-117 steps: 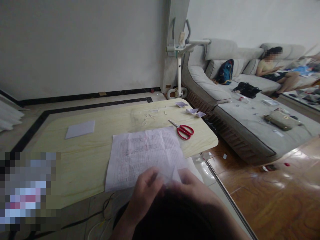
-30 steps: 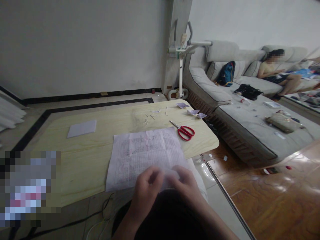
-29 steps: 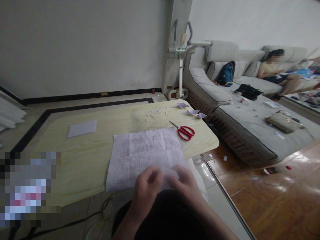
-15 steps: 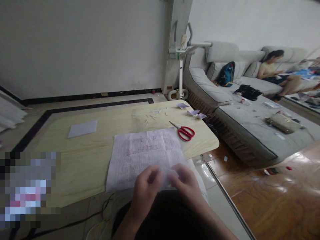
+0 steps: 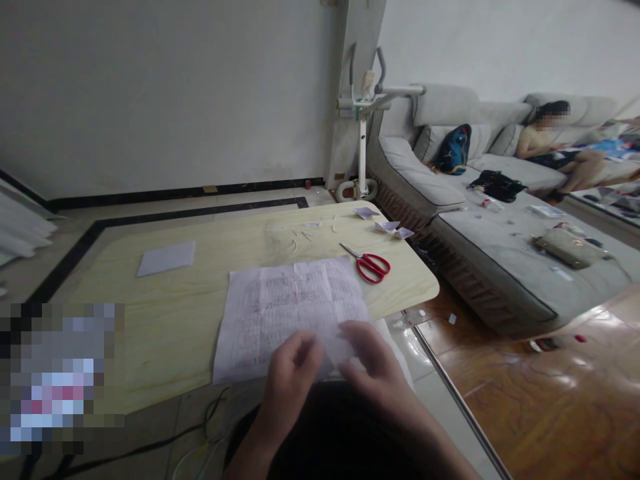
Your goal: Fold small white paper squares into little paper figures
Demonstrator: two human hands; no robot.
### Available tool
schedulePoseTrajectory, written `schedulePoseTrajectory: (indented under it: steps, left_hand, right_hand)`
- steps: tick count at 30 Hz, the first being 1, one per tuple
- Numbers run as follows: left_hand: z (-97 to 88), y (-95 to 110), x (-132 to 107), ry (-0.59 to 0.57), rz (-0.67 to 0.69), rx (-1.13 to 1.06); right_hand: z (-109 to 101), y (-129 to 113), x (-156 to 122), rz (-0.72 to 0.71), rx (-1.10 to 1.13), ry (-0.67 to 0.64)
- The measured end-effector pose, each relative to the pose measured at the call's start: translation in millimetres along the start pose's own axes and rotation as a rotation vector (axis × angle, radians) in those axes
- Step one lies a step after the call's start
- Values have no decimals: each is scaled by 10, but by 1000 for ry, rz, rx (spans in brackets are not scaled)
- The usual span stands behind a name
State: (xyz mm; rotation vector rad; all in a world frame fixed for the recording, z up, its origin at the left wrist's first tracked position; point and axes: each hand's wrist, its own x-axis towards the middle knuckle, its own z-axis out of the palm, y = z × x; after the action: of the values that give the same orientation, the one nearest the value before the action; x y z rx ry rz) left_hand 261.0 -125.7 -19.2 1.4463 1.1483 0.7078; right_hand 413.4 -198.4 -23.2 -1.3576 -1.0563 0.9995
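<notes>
Paper [image 5: 334, 348], a small, pale, blurred piece, is between the two hands above the near edge of a printed sheet [image 5: 290, 307], with the left hand [image 5: 295, 363] curled and its thumb and forefinger pinching one side. The right hand [image 5: 369, 360] has its thumb and fingers parted around the other side, and whether they touch it I cannot tell. On the wooden table [image 5: 165, 340] beyond, red-handled scissors [image 5: 371, 267] lie just beside the sheet's far right corner, near three folded paper shapes [image 5: 386, 227].
</notes>
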Motion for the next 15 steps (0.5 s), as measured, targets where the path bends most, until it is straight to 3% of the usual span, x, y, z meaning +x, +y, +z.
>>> schedulePoseTrajectory:
  steps: [5,15]
  left_hand:
    - [-9,-42,34,-59,-28,-53]
    - [-45,-4,3,-125,13,-1]
  right_hand:
    - [-114,-113,20,-83,-224,-197]
    - [-110,-97,60,-225,-269,-232]
